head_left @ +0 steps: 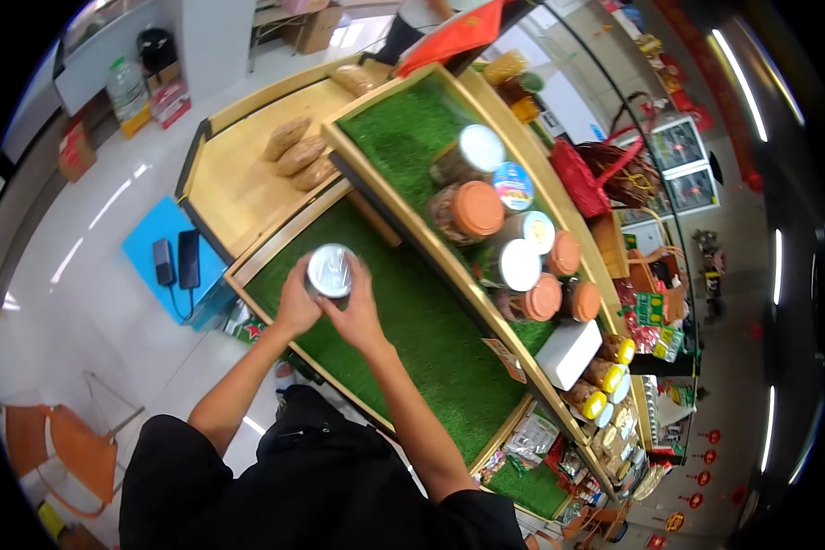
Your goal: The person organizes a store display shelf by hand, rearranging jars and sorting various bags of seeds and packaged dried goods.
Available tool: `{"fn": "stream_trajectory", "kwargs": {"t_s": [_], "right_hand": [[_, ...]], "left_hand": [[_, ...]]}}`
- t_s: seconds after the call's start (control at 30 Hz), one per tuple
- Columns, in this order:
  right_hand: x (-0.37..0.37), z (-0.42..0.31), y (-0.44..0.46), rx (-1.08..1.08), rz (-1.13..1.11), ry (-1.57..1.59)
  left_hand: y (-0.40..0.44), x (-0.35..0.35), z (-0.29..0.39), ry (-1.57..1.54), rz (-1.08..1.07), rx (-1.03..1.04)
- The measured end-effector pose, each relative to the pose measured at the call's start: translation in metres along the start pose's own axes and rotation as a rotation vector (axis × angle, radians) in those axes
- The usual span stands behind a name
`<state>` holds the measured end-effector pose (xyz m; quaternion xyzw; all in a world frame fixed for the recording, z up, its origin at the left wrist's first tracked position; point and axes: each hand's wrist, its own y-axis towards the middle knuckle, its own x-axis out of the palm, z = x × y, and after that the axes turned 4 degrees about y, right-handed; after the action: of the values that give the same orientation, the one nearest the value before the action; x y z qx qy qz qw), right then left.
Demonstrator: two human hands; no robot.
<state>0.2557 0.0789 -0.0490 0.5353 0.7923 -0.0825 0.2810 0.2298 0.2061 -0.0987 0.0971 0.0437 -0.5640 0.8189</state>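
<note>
A jar with a white lid (330,269) is held between my two hands above the green turf of the lower shelf (412,339). My left hand (298,301) wraps round its left side, and my right hand (356,307) grips its right side. Both thumbs meet near the front of the lid. The jar's body is mostly hidden under the lid and my fingers. Up and to the right, jars with white and orange lids (478,209) stand on the upper turf shelf (394,119).
Filled bags (300,156) lie on a wooden shelf (229,188) beyond my hands. A blue box (165,247) bears two dark devices. A white box (568,355) and yellow-lidded jars (605,374) sit at the right. Part of another person (412,27) shows at the top.
</note>
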Motion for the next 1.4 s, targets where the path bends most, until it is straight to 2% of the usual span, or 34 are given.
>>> {"fn": "stream_trajectory", "kwargs": {"t_s": [0.03, 0.1, 0.13, 0.2, 0.27, 0.33, 0.37, 0.4, 0.53, 0.67, 0.77, 0.8, 0.87, 0.93, 1.03, 1.13, 1.23, 1.3, 1.33, 1.37, 1.4], "right_hand": [[0.016, 0.025, -0.014, 0.015, -0.017, 0.015], [0.041, 0.067, -0.037, 0.373, -0.182, 0.431], [0.052, 0.081, -0.052, 0.394, -0.196, 0.438], [0.065, 0.103, -0.077, 0.557, -0.246, 0.312], [0.078, 0.120, -0.094, 0.607, -0.247, 0.374], [0.090, 0.134, -0.098, 0.760, -0.273, 0.421], [0.102, 0.149, -0.098, 0.626, -0.221, 0.363], [0.111, 0.159, -0.100, 0.597, -0.177, 0.376], [0.128, 0.154, -0.113, 0.588, -0.137, 0.253], [0.126, 0.159, -0.106, 0.547, -0.076, 0.336], [0.116, 0.141, -0.108, 0.764, -0.170, 0.186], [0.112, 0.140, -0.111, 0.759, -0.162, 0.187], [0.110, 0.140, -0.121, 0.882, -0.267, 0.376], [0.112, 0.147, -0.140, 0.830, -0.313, 0.453], [0.109, 0.161, -0.174, 0.980, -0.444, 0.432], [0.098, 0.198, -0.224, 1.107, -0.339, 0.457], [0.064, 0.231, -0.279, 1.223, -0.143, 0.518], [0.035, 0.233, -0.316, 1.311, 0.074, 0.619], [0.025, 0.235, -0.338, 1.324, 0.190, 0.664], [0.011, 0.227, -0.352, 1.362, 0.266, 0.689], [-0.001, 0.223, -0.367, 1.382, 0.318, 0.726]], "left_hand": [[-0.015, 0.001, -0.011, 0.031, 0.003, -0.064], [-0.042, 0.003, -0.035, 0.158, -0.011, -0.169], [-0.061, 0.008, -0.069, 0.140, -0.048, -0.169], [-0.090, 0.018, -0.123, 0.312, -0.101, -0.052], [-0.109, 0.018, -0.135, 0.385, -0.112, -0.102], [-0.113, 0.015, -0.149, 0.455, -0.128, -0.130], [-0.106, 0.013, -0.156, 0.438, -0.137, -0.137], [-0.101, 0.010, -0.160, 0.419, -0.146, -0.145], [-0.090, -0.002, -0.186, 0.359, -0.306, -0.287], [-0.069, -0.004, -0.189, 0.287, -0.391, -0.178], [-0.064, -0.001, -0.191, 0.309, -0.345, -0.149], [-0.064, 0.004, -0.201, 0.310, -0.347, -0.140], [-0.067, 0.011, -0.225, 0.258, -0.328, -0.348], [-0.066, 0.008, -0.229, 0.284, -0.332, -0.337], [-0.075, -0.004, -0.229, 0.224, -0.410, -0.341], [-0.097, -0.014, -0.268, 0.404, -0.394, -0.285], [-0.119, -0.023, -0.275, 0.578, -0.455, -0.429], [-0.139, -0.033, -0.267, 0.740, -0.684, -0.563], [-0.153, -0.037, -0.262, 0.709, -0.725, -0.627], [-0.160, -0.039, -0.266, 0.597, -0.871, -0.829], [-0.169, -0.043, -0.268, 0.555, -0.913, -0.823]]}}
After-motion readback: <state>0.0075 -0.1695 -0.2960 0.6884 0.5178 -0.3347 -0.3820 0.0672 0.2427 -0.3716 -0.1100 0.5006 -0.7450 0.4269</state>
